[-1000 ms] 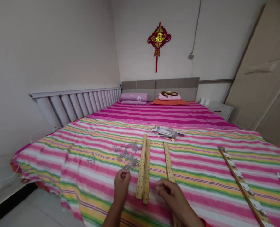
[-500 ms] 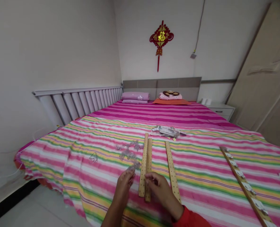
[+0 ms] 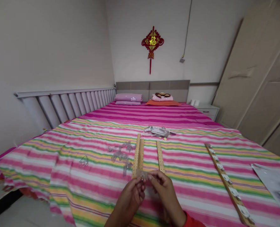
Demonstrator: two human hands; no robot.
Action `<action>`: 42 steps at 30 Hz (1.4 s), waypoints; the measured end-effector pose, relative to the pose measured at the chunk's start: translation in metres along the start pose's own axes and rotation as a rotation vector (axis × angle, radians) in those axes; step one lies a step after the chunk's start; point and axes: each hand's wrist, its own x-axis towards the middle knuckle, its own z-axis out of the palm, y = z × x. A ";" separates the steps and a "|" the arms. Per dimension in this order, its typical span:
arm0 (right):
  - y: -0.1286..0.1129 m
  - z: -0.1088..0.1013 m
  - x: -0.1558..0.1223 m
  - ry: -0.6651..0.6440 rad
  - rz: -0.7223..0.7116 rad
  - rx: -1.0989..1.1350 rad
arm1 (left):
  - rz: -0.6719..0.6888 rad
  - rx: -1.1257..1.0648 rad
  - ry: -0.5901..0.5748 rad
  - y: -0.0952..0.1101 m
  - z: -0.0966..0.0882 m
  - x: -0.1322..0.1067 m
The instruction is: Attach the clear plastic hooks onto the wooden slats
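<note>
A small clear plastic bag (image 3: 142, 174) with a tiny shiny part inside is held up between my hands. My left hand (image 3: 133, 193) pinches its left side, and my right hand (image 3: 163, 188) grips the other side. Beneath and just beyond them lie two perforated wooden strips (image 3: 136, 154) side by side, their near ends hidden by my hands. A third perforated strip (image 3: 160, 157) lies apart, to their right. Left of the strips, several more small clear bags (image 3: 120, 154) are scattered on the striped sheet (image 3: 102, 189).
Further back lies a pile of packaged parts (image 3: 159, 131). A thin wire tangle (image 3: 84, 161) is at the left. On the right are a wooden rail (image 3: 221, 170) with white pieces along it and a clear plastic pack (image 3: 272, 183). Folded bedding (image 3: 128, 97) rests by the headboard.
The small bag has come up from beside the strips into both hands, which have moved together. The view has turned to the right.
</note>
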 end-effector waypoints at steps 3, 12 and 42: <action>-0.003 -0.015 -0.004 0.098 -0.065 -0.061 | 0.141 0.369 -0.017 -0.005 0.003 0.004; 0.003 -0.050 -0.019 0.073 -0.141 -0.199 | 0.431 1.197 -0.186 -0.025 0.018 -0.006; 0.029 -0.098 0.088 0.106 0.194 0.136 | 0.409 0.934 -0.097 -0.019 0.069 0.120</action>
